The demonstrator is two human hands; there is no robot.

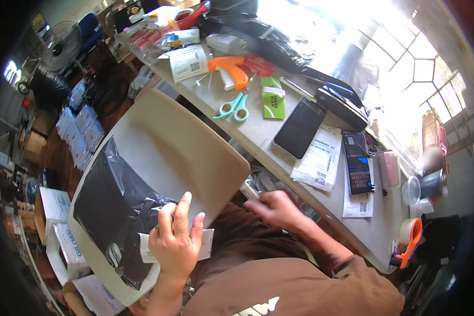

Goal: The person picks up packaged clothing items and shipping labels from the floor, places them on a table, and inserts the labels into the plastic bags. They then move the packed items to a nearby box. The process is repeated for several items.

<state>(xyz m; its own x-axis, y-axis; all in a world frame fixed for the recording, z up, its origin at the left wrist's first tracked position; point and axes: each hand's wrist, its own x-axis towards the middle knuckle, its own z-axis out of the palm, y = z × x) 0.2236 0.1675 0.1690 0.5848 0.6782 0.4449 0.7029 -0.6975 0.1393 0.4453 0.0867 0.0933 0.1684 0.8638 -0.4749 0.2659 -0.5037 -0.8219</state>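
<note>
My left hand (177, 237) has its fingers apart, low over a black plastic mailer (110, 205) on a beige plastic seat (181, 142). A white paper slip (205, 244) shows on both sides of that hand; whether the hidden underside touches it is unclear. Motion blurs my right hand (278, 209), its fingers curled, between the seat's corner and the table's edge. Beside its fingertips is a pale, shiny strip (250, 191). I cannot tell if the hand grips it.
On the table (256, 138) lie a tagging gun (231, 71), teal scissors (234, 107), phones (300, 127) (356, 162) and printed labels (320, 158). A tape dispenser (409, 241) sits at the near right corner. Boxes (69, 249) stand left of the seat; a fan (61, 43) is behind.
</note>
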